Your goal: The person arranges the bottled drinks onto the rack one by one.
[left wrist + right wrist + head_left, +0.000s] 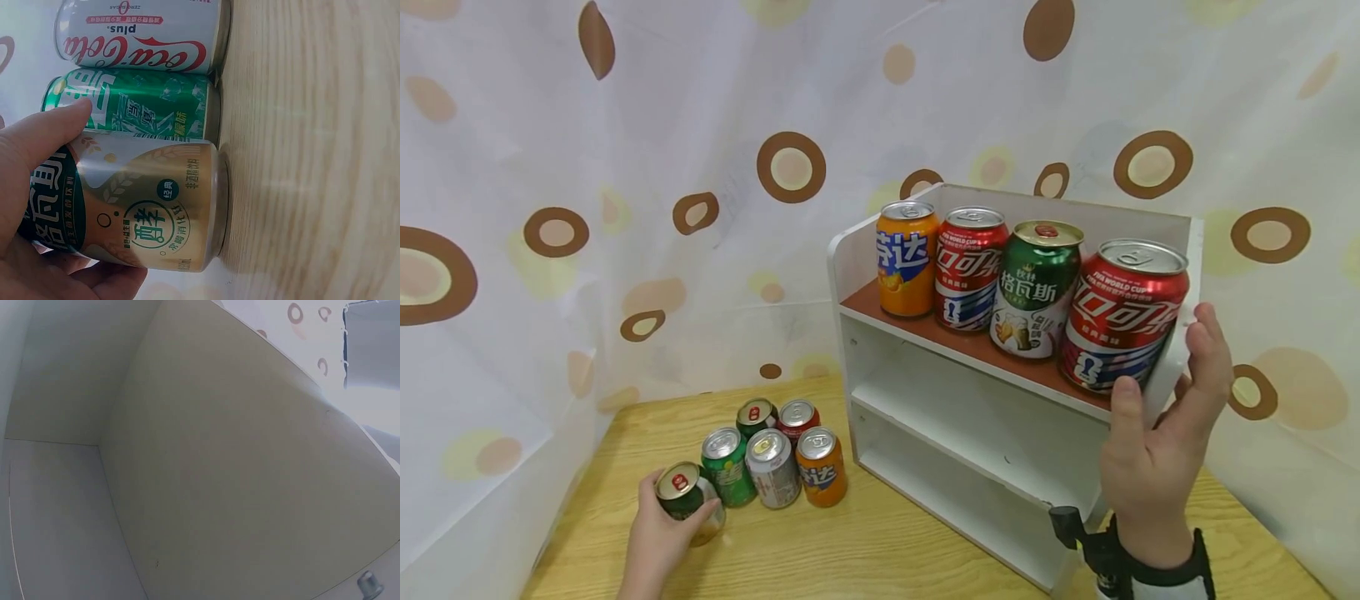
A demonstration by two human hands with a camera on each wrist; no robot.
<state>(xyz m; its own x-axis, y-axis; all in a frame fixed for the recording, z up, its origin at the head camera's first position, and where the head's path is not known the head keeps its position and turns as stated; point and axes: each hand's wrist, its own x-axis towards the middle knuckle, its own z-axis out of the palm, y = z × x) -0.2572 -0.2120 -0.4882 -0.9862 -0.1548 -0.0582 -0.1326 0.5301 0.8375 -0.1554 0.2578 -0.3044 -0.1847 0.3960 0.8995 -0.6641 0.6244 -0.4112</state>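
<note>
My left hand [662, 529] grips a green-and-gold kvass can [156, 200] upright by its upper part, thumb on one side and fingers on the other. In the left wrist view its base is close to the wooden table; contact is unclear. Beside it are a green soda can [728, 471] and a white Coca-Cola can [772, 475]. My right hand [1161, 450] is at the right side panel of the white shelf [970, 400], fingers along the outside. Its extended thumb overlaps the base of a red cola can [1123, 317]. The right wrist view shows no fingers.
On the shelf's top stand an orange Fanta can [907, 262], another red cola can [972, 271] and a green-and-white kvass can [1036, 292]. On the table [820, 558] are another orange can [822, 475], red can [797, 419] and dark green can [756, 415]. A patterned curtain [722, 167] hangs behind.
</note>
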